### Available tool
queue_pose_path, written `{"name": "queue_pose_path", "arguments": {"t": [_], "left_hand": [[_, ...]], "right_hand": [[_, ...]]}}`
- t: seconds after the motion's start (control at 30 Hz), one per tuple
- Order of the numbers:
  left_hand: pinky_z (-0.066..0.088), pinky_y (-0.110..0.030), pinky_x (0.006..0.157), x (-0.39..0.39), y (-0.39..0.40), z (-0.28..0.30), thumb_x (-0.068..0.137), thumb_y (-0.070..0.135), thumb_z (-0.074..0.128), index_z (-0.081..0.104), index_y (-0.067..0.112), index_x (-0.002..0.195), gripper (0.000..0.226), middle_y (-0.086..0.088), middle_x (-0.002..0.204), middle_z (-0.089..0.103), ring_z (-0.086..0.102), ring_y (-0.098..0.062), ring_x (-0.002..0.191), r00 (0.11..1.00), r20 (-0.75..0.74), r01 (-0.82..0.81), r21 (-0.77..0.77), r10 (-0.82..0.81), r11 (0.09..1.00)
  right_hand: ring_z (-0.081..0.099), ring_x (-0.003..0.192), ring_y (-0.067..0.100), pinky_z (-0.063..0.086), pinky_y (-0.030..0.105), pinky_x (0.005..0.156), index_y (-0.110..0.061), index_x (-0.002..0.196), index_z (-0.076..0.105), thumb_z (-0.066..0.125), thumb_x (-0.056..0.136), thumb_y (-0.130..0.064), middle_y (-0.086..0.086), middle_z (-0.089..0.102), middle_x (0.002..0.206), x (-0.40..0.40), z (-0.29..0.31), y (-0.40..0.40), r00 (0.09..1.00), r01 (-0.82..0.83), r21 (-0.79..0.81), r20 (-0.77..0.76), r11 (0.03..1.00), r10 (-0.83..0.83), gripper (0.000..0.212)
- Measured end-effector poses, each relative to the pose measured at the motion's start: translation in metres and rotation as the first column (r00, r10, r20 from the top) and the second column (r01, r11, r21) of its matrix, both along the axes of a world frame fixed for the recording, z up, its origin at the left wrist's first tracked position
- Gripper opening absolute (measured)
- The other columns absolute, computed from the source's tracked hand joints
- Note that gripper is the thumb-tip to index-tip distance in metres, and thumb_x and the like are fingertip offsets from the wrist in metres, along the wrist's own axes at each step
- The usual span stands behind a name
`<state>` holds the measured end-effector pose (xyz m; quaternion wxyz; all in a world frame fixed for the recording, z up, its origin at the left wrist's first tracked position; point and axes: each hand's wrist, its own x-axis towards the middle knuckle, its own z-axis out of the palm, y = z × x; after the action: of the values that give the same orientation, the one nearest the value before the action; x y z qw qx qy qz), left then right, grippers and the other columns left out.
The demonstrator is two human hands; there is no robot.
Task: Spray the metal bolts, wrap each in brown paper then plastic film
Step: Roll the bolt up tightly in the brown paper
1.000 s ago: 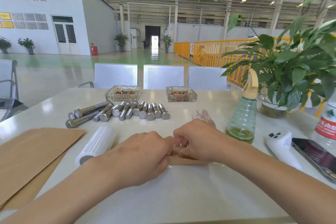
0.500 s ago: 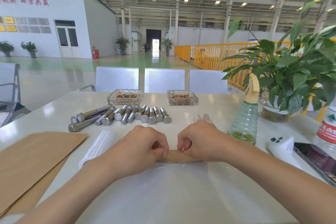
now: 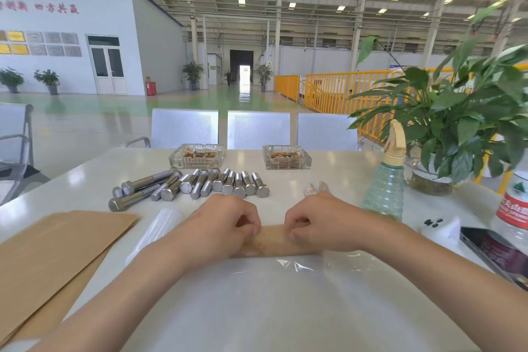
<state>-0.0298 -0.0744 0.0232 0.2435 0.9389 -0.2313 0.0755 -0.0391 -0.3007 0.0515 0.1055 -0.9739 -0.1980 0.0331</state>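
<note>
Paper-wrapped bolt (image 3: 274, 240) lies crosswise at the centre of the frame, on the far edge of a sheet of clear film (image 3: 300, 274) spread flat on the counter (image 3: 328, 177). I have both hands on it: my left hand (image 3: 220, 230) takes its left end in a narrow grip, fingers curled over the paper, and my right hand (image 3: 320, 226) does the same at the right end. Only the middle stretch of brown paper shows between them.

Just left of my left hand sits the roll of film (image 3: 160, 227), and further left, at the frame's lower left, a stack of brown paper sheets (image 3: 48, 254). Above the hands, a row of bare metal bolts (image 3: 197, 184) lies side by side. A small film-wrapped bundle (image 3: 315, 188) shows just above my right hand. The spray bottle (image 3: 385, 183) stands upright to the right. Two glass ashtrays (image 3: 286, 156) sit near the counter's far edge.
</note>
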Motion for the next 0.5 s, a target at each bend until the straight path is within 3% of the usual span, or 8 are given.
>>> {"name": "queue_pose_path", "arguments": {"t": [0.07,0.17,0.3,0.5], "left_hand": [[0.055,-0.026,0.077,0.000,0.004,0.003,0.089,0.028,0.067,0.073,0.034,0.077,0.014,0.016,0.080,0.072,0.066,-0.001,0.081,0.999,-0.036,0.020,0.014,-0.019,1.000],[0.047,-0.009,0.068,0.001,0.014,0.008,0.086,0.035,0.070,0.075,0.037,0.077,0.010,0.024,0.079,0.072,0.065,0.006,0.080,0.994,-0.102,0.035,0.070,-0.028,0.997],[0.043,-0.006,0.061,0.005,0.020,0.009,0.085,0.038,0.072,0.076,0.038,0.078,0.009,0.026,0.073,0.069,0.062,0.008,0.074,0.990,-0.137,-0.017,0.084,0.029,0.996],[0.048,-0.017,0.065,0.006,0.016,0.007,0.086,0.026,0.070,0.076,0.034,0.080,0.012,0.014,0.074,0.072,0.063,-0.004,0.072,0.997,-0.069,-0.021,0.045,0.024,0.999]], "right_hand": [[0.042,0.096,0.013,0.037,0.051,0.108,-0.036,0.066,0.058,0.057,0.094,-0.025,-0.012,0.054,0.076,0.002,-0.003,0.002,0.999,0.020,0.003,0.025,1.000,-0.020,0.030],[0.044,0.101,0.011,0.035,0.055,0.113,-0.037,0.071,0.060,0.056,0.094,-0.024,-0.013,0.058,0.086,0.005,-0.008,0.004,0.998,0.032,0.020,0.057,0.999,-0.033,0.027],[0.049,0.107,0.013,0.027,0.055,0.118,-0.034,0.080,0.065,0.054,0.093,-0.025,-0.011,0.065,0.092,0.007,-0.013,0.005,0.995,0.061,0.039,0.079,0.997,-0.064,0.020],[0.053,0.101,0.018,0.047,0.038,0.096,-0.032,0.079,0.065,0.053,0.092,-0.019,-0.008,0.061,0.082,0.010,-0.022,0.007,0.990,0.122,0.138,0.060,0.983,-0.131,0.022]]}}
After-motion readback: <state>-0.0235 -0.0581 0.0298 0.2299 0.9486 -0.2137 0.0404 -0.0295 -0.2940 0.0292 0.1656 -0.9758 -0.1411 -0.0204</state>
